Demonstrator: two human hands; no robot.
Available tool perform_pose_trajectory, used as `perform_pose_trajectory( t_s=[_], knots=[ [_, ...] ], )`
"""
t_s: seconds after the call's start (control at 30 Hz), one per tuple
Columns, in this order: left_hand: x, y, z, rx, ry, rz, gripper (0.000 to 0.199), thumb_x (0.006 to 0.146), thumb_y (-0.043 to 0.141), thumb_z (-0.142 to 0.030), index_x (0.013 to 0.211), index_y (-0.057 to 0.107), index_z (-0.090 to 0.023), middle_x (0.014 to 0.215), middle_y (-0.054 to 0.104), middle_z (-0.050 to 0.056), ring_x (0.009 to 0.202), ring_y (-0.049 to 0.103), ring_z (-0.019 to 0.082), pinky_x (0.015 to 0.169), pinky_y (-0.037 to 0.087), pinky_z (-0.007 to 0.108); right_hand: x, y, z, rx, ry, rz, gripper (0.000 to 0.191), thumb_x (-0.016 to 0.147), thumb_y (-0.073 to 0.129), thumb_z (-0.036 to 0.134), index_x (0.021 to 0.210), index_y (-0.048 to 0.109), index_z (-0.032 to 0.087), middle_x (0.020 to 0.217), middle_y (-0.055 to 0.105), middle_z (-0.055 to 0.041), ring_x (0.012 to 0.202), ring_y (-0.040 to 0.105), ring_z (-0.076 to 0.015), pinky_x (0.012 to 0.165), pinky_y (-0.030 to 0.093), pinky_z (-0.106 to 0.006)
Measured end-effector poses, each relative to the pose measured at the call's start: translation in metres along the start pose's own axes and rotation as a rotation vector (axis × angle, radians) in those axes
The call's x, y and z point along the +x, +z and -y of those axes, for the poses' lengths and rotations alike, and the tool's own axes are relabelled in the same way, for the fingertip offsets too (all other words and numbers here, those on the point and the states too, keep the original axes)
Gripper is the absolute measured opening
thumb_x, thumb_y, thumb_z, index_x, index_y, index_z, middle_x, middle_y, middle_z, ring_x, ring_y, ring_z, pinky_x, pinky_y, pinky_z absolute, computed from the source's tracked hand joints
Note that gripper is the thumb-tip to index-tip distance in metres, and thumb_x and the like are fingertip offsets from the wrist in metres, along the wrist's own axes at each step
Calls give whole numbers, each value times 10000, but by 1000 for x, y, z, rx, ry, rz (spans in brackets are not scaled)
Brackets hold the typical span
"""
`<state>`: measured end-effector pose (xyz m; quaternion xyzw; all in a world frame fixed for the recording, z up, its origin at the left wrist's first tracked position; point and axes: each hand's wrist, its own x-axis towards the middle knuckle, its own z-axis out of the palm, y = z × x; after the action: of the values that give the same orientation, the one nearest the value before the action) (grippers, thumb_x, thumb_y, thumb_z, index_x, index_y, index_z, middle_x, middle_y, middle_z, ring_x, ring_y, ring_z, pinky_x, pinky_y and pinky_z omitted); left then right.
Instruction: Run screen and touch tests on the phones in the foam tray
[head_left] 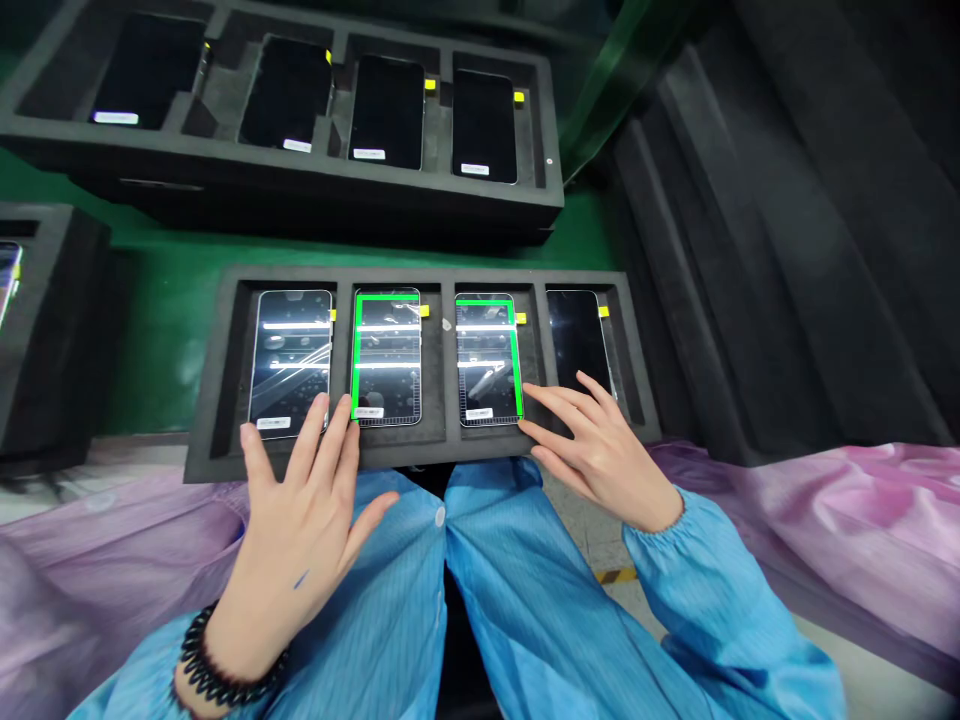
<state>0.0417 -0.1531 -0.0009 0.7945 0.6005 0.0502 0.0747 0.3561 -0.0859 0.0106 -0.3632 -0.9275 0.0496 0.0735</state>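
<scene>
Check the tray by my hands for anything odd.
Nothing looks spilled. In the tray, the second phone and third phone from left show partial green borders; the leftmost phone and rightmost phone show none, an odd mismatch.

Phones: four in near tray, four in far tray, one partly visible in left tray. Yellow tabs: four near, four far. Labels: three visible near, four far. Hands: two. Bracelet: one.
</scene>
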Motion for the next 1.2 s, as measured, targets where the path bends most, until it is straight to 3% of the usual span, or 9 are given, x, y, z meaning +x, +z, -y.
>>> perform_pose_trajectory(
  t_s=[0.13, 0.3, 0.47, 0.6, 0.8, 1.2],
  knots=[
    [-5, 1, 4, -42, -15, -9, 717, 1019, 300, -547, 1473, 472, -19, 1609, 339, 243, 1558, 226, 381, 1266, -105, 654, 1, 0, -1, 23, -15, -19, 267, 1024, 519, 263, 1135, 746, 176, 1436, 622, -155, 1217, 629, -274, 1133, 433, -606],
    [-8, 5, 9, 25, 74, -48, 658, 1026, 355, -438, 1517, 387, -1, 1634, 291, 249, 1571, 181, 393, 1245, -50, 711, 3, 0, -5, 18, -27, -65, 283, 1025, 507, 264, 1130, 747, 160, 1410, 634, -175, 1190, 634, -283, 1100, 462, -600],
    [-3, 1, 7, -59, -8, -32, 693, 1023, 321, -528, 1428, 516, -1, 1623, 319, 239, 1568, 201, 385, 1256, -67, 685, 5, 2, -6, 31, -18, -40, 279, 1022, 515, 276, 1133, 748, 170, 1433, 614, -180, 1206, 623, -290, 1108, 448, -605],
    [-1, 2, 3, -98, 14, -43, 710, 1018, 297, -559, 1368, 582, -10, 1608, 347, 247, 1567, 208, 380, 1259, -65, 674, 8, 9, -3, 58, -29, -22, 284, 1023, 511, 280, 1169, 730, 174, 1457, 594, -183, 1217, 620, -284, 1114, 440, -604],
    [1, 14, -2, -107, 99, -44, 694, 1015, 306, -561, 1443, 521, -59, 1627, 329, 229, 1579, 183, 356, 1261, -53, 667, 15, 18, 1, 97, -58, -25, 283, 1018, 518, 291, 1193, 707, 173, 1489, 565, -185, 1271, 595, -290, 1131, 422, -609],
    [13, 23, -5, -140, 142, -30, 664, 984, 402, -580, 1479, 501, -149, 1645, 313, 210, 1593, 144, 336, 1256, -56, 661, 39, 29, 13, 161, -140, -9, 271, 1010, 516, 299, 1169, 692, 168, 1530, 523, -188, 1302, 565, -295, 1164, 391, -614]
  ],
)
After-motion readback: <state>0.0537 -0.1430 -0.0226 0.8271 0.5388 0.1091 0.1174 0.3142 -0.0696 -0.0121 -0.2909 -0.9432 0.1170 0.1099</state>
